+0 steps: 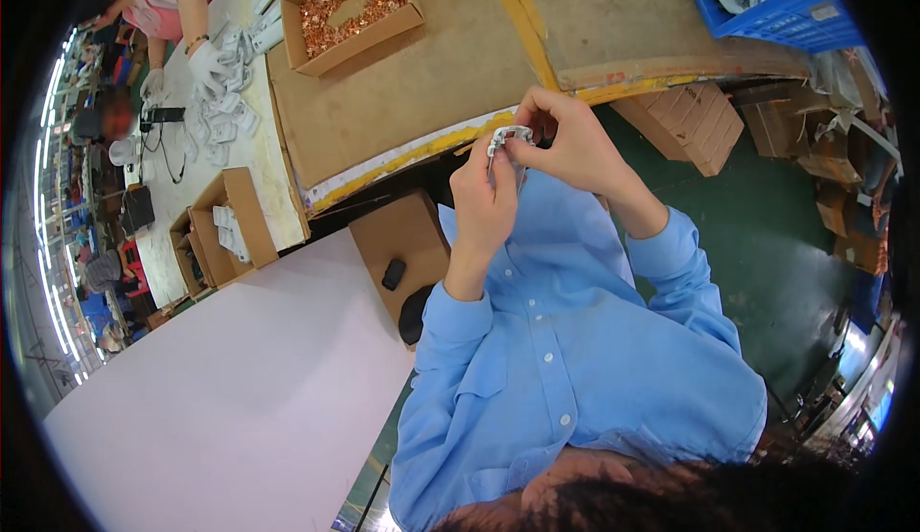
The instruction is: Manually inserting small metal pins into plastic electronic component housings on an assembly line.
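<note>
Between my two hands is a small white plastic part [500,135], curved at its top, with my fingers partly covering it. My left hand [482,196] is closed on its lower left side, thumb and fingers pinching it upright. From the right, my right hand [572,144] bends its fingers round the upper end, thumb pressed against the part. Both hands are just off the front edge of the workbench [383,115]. Whether my right fingers also hold a smaller piece is hidden.
An open cardboard box [419,16] of small copper-coloured pieces stands on the bench. A blue crate [781,29] of pale plastic parts sits far right. At left, a co-worker's gloved hand [209,67] touches white parts on another table. A leaning carton [685,125] stands below the bench.
</note>
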`<action>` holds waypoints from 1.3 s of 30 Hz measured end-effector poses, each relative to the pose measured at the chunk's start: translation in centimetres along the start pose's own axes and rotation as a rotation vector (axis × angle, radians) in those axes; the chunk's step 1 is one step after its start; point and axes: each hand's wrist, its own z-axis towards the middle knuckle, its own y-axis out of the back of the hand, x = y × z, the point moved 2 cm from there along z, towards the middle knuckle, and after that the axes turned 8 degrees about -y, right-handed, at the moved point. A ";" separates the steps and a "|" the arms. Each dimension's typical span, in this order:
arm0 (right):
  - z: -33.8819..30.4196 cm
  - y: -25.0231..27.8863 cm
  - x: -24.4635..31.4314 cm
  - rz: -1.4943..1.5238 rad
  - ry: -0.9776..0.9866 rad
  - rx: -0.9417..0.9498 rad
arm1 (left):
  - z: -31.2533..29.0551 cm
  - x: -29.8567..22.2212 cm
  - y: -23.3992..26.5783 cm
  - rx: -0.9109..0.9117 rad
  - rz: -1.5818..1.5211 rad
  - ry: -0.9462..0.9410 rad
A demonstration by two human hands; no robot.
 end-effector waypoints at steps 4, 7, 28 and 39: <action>0.1 0.1 -0.1 -0.021 0.014 0.018 | -0.2 -0.1 0.0 0.023 -0.036 -0.022; 0.0 0.1 -0.1 -0.051 0.012 0.015 | -0.2 0.0 -0.2 0.014 -0.059 -0.022; -0.3 -0.4 -0.5 -0.107 0.040 -0.012 | -0.3 0.3 0.1 0.056 -0.101 0.088; 0.4 -0.5 -0.6 -0.216 0.051 0.032 | -0.3 0.7 0.1 0.052 -0.067 0.071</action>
